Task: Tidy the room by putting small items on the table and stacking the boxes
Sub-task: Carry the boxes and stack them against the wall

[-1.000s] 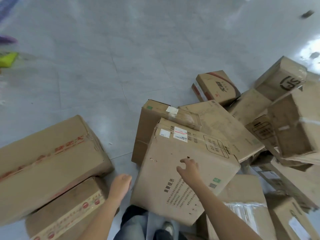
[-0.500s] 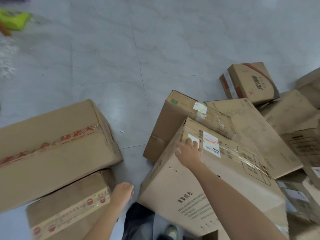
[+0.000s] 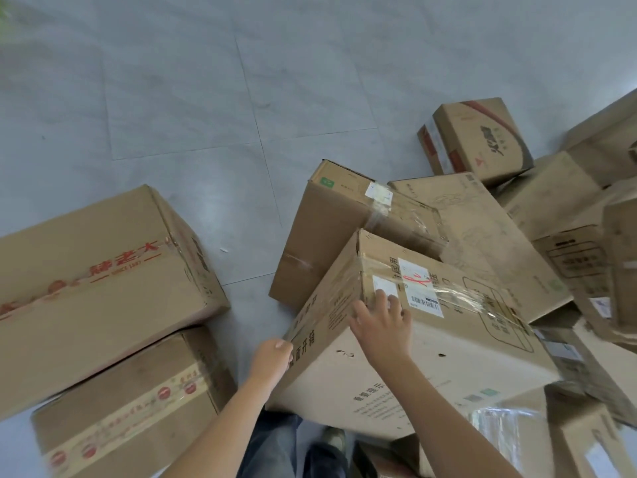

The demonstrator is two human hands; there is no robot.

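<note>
change: left hand (image 3: 270, 355) coming across from beside the knee to the taped box (image 3: 431, 350); right hand (image 3: 379, 322) climbing from the printed side to the top edge
meaning: likely bracing for a two-handed lift; stacking not yet begun
fingers (image 3: 381, 300): right ones lying apart and flat by the white label (image 3: 384, 288); left ones curling against the near corner, grasp impossible to tell
box location: tilting against the heap (image 3: 499, 219) of cartons on the right
materials: matte brown corrugated card, sharp-edged cuboid; glossy clear tape (image 3: 465, 298) wrinkling over the top; smooth grey tiled floor (image 3: 206, 98)
</note>
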